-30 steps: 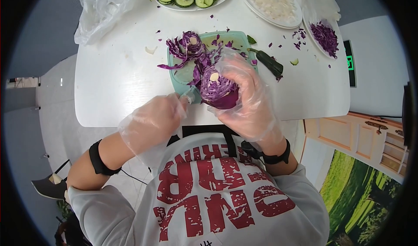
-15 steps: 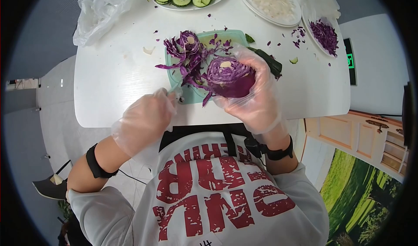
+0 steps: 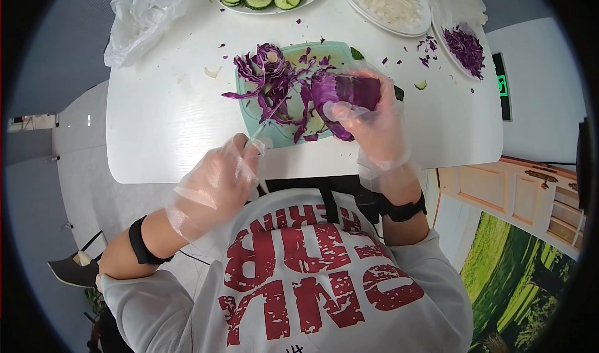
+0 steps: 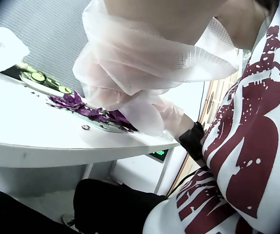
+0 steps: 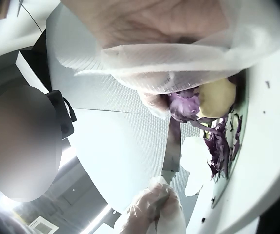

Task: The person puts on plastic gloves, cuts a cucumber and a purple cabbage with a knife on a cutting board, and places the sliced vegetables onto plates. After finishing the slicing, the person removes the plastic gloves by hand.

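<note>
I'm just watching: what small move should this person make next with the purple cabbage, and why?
Probably settle the cabbage firmly on the cutting board: the right hand grips it with its purple skin showing from above, while the left hand holds the knife apart from it, so a steady base seems wise before slicing.

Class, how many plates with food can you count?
3: the cucumber plate at the head view's top edge, the white-pieces plate right of it, the cabbage plate farthest right. Others may be hidden.
</note>
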Demonstrator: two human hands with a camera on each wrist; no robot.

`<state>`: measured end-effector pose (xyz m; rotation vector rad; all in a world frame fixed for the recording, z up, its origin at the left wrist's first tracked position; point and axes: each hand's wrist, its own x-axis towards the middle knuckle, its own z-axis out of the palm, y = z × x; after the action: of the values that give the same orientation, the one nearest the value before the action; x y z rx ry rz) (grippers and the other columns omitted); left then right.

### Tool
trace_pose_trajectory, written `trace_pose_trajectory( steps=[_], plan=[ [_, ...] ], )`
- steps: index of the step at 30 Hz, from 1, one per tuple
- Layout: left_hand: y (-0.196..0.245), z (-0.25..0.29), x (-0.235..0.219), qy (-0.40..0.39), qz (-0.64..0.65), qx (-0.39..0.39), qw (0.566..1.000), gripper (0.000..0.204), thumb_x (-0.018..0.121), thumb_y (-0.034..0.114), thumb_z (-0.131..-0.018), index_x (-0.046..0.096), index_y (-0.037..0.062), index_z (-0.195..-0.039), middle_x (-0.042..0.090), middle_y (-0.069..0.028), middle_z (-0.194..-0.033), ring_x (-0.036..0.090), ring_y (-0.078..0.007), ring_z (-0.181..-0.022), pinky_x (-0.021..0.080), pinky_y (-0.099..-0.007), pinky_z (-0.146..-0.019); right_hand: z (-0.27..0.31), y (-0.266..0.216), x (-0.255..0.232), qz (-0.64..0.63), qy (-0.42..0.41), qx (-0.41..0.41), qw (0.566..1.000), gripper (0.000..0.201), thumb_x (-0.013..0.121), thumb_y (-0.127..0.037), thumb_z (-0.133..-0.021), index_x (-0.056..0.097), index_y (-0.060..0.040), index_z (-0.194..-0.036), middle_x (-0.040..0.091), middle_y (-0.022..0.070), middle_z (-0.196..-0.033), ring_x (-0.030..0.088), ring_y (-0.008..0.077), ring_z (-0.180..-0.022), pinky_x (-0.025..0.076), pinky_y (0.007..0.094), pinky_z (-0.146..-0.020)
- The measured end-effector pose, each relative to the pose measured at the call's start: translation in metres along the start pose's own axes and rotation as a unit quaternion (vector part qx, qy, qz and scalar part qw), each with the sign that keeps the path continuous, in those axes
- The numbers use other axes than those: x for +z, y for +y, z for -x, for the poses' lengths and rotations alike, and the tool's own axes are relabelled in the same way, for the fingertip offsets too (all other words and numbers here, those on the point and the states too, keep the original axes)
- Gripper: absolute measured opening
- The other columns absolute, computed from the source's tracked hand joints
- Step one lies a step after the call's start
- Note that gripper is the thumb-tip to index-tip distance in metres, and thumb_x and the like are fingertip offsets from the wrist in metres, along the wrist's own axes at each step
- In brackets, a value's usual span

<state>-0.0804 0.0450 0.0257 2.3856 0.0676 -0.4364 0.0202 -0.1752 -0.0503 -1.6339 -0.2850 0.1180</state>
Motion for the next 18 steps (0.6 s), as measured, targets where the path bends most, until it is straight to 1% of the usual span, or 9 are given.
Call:
trace_pose_trajectory(
  steps=[2, 4, 5, 6, 7, 8, 10, 17, 18],
  plan=[
    [0.000, 0.002, 0.004, -0.020, 0.046, -0.061, 0.997, 0.017, 0.047, 0.011, -0.098, 0.055, -0.0039, -0.096, 0.057, -0.0213, -0.082, 0.061, -0.0358, -0.073, 0.046, -0.0422, -0.063, 0.000, 0.000, 0.002, -0.019, 0.020, 0.003, 1.000, 0.062, 0.078, -0.016, -0.080, 0.041, 0.0048, -0.125, 0.070, 0.0117, -0.094, 0.068, 0.0133, -0.078, 0.056, 0.0264, -0.072],
    [-0.015, 0.008, 0.020, -0.002, 0.112, 0.044, 0.993, 0.013, 0.048, 0.007, -0.097, 0.056, -0.0031, -0.098, 0.058, -0.0187, -0.079, 0.061, -0.0297, -0.075, 0.046, -0.0399, -0.064, 0.000, 0.005, 0.001, 0.015, 0.028, -0.013, 0.999, 0.062, 0.079, -0.017, -0.080, 0.042, 0.0047, -0.125, 0.070, 0.0113, -0.094, 0.068, 0.0132, -0.077, 0.056, 0.0264, -0.072],
    [-0.025, 0.007, 0.028, -0.002, 0.112, 0.045, 0.993, 0.013, 0.048, 0.007, -0.097, 0.056, -0.0031, -0.098, 0.058, -0.0187, -0.079, 0.061, -0.0297, -0.075, 0.046, -0.0399, -0.064, 0.000, 0.007, 0.000, 0.048, 0.034, -0.029, 0.998, 0.061, 0.079, -0.018, -0.080, 0.043, 0.0046, -0.124, 0.070, 0.0109, -0.093, 0.067, 0.0131, -0.077, 0.055, 0.0264, -0.071],
    [-0.039, 0.005, 0.040, 0.063, -0.113, 0.163, 0.978, 0.015, 0.052, 0.010, -0.095, 0.057, -0.0035, -0.100, 0.059, -0.0174, -0.081, 0.062, -0.0275, -0.077, 0.047, -0.0371, -0.067, 0.000, 0.007, 0.000, 0.048, 0.034, -0.029, 0.998, 0.061, 0.079, -0.018, -0.080, 0.043, 0.0046, -0.124, 0.070, 0.0109, -0.093, 0.067, 0.0131, -0.077, 0.055, 0.0264, -0.071],
    [-0.055, 0.003, 0.052, 0.123, -0.330, 0.269, 0.896, 0.018, 0.056, 0.012, -0.094, 0.059, -0.0039, -0.101, 0.061, -0.0160, -0.084, 0.062, -0.0253, -0.078, 0.048, -0.0343, -0.069, 0.000, 0.007, 0.001, 0.034, 0.038, -0.029, 0.998, 0.061, 0.079, -0.019, -0.081, 0.043, 0.0047, -0.123, 0.070, 0.0104, -0.092, 0.067, 0.0121, -0.076, 0.055, 0.0259, -0.070],
    [-0.069, 0.002, 0.063, 0.176, -0.524, 0.357, 0.753, 0.022, 0.060, 0.015, -0.092, 0.060, -0.0043, -0.102, 0.062, -0.0147, -0.086, 0.062, -0.0231, -0.080, 0.049, -0.0315, -0.071, 0.000, 0.006, 0.001, 0.019, 0.042, -0.029, 0.999, 0.060, 0.079, -0.020, -0.081, 0.044, 0.0047, -0.123, 0.070, 0.0099, -0.092, 0.066, 0.0112, -0.075, 0.055, 0.0254, -0.069],
    [-0.077, -0.001, 0.072, 0.241, -0.794, 0.454, 0.325, 0.030, 0.068, 0.020, -0.089, 0.062, -0.0051, -0.105, 0.065, -0.0119, -0.090, 0.063, -0.0187, -0.084, 0.052, -0.0259, -0.076, 0.002, 0.000, 0.003, -0.016, 0.039, 0.001, 0.999, 0.060, 0.079, -0.021, -0.082, 0.044, 0.0049, -0.123, 0.070, 0.0094, -0.091, 0.065, 0.0102, -0.074, 0.054, 0.0249, -0.068],
    [-0.046, -0.010, 0.079, 0.394, -0.801, 0.349, 0.284, 0.033, 0.064, 0.022, -0.095, 0.053, -0.0005, -0.116, 0.061, -0.0034, -0.100, 0.059, -0.0111, -0.089, 0.049, -0.0247, -0.083, 0.002, 0.004, 0.006, -0.109, 0.040, 0.018, 0.993, 0.061, 0.078, -0.022, -0.084, 0.042, 0.0050, -0.124, 0.068, 0.0079, -0.088, 0.063, 0.0087, -0.073, 0.054, 0.0237, -0.066],
    [-0.043, -0.010, 0.076, 0.340, -0.772, 0.380, 0.380, 0.028, 0.061, 0.017, -0.096, 0.053, -0.0014, -0.116, 0.062, -0.0039, -0.098, 0.059, -0.0110, -0.086, 0.049, -0.0232, -0.077, 0.002, 0.003, 0.007, -0.110, 0.040, 0.018, 0.993, 0.061, 0.078, -0.022, -0.084, 0.042, 0.0050, -0.124, 0.068, 0.0079, -0.088, 0.063, 0.0087, -0.073, 0.054, 0.0237, -0.066]
  ],
)
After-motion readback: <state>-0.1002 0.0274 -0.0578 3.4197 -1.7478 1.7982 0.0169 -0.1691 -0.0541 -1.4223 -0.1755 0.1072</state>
